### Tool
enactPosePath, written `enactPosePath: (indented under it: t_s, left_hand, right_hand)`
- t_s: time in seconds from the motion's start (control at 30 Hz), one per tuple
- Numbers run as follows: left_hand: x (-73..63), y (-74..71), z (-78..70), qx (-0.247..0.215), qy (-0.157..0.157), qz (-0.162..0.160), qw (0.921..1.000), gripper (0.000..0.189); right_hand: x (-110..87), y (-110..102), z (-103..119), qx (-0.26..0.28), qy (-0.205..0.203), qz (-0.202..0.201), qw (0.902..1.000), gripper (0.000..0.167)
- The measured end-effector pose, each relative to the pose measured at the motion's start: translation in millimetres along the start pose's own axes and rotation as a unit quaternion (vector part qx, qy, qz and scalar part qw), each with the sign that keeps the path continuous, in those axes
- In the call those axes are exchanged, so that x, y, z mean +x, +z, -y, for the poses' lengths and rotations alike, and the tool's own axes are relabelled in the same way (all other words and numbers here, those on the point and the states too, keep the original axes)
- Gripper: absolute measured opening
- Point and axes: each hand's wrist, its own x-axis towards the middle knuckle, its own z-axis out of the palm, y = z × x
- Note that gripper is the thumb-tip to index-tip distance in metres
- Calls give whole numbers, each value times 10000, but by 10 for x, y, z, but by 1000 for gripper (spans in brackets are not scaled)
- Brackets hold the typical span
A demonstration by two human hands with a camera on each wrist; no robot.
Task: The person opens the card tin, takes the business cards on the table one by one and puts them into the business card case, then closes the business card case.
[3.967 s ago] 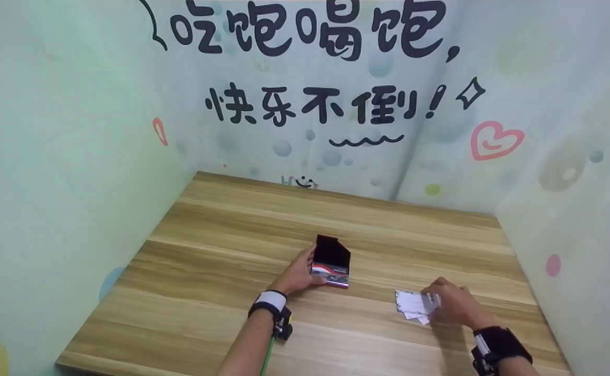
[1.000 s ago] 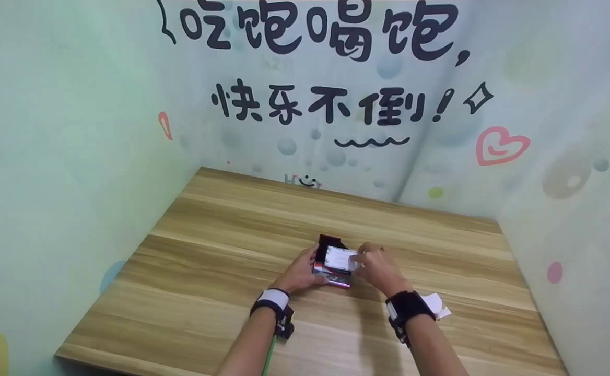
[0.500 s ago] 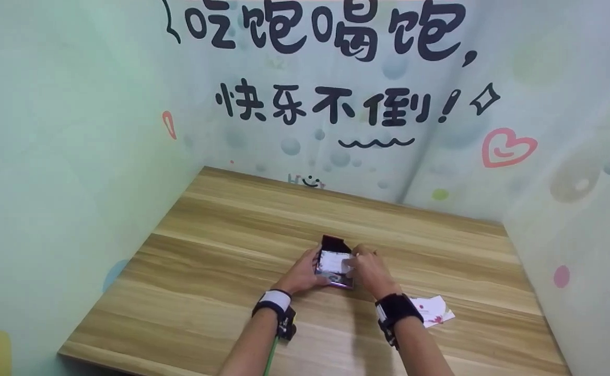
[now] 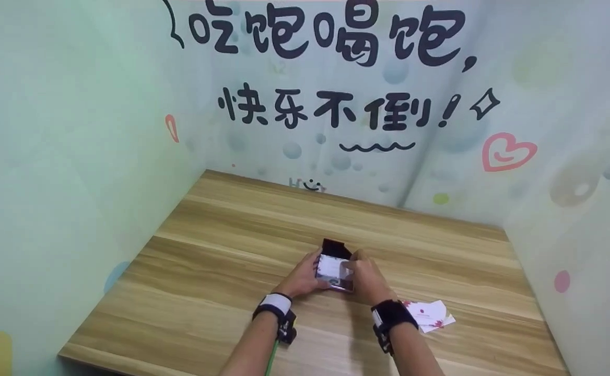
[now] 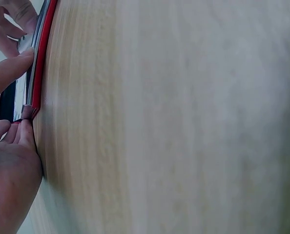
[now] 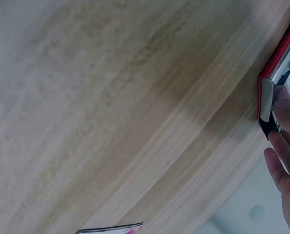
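Observation:
In the head view my left hand (image 4: 302, 274) grips the left side of an open business card case (image 4: 335, 246), black inside with a red edge. Its thumb lies over the case's near rim in the left wrist view. A white card (image 4: 330, 265) lies within the case, with its right end under the fingers of my right hand (image 4: 370, 277). My right hand pinches that end at the case's right side. Seen from the right wrist, the thumb and fingers meet at the metal-edged end of the case (image 6: 267, 97). The fingers partly hide the card.
Several white cards with red leaf prints (image 4: 429, 315) lie overlapping on the wooden table (image 4: 232, 250), beside the right wrist strap (image 4: 395, 317). Printed fabric walls (image 4: 336, 167) bound the table at the back and both sides.
My right hand has carried a card leftward from the pile to the case and lowered it inside, shifting slightly further left since half a second ago. My left hand keeps its grip on the case.

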Motion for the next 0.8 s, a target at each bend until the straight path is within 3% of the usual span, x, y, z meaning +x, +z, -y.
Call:
enactPosePath:
  t_s: [0.37,0.5,0.8]
  left_hand:
    - [-4,10,-15,230,-177,-34,9996,101]
    - [-19,12,-15,160,-159,-64,9997,100]
    - [1,22,14,-25,-98,-60,9999,99]
  right_hand:
    - [-58,45,-26,184,-57,18,9998,30]
    - [-88,71,-31,42,-321,-49,9995,31]
    - [-140,82,1,-164,-255,-106,9995,33]
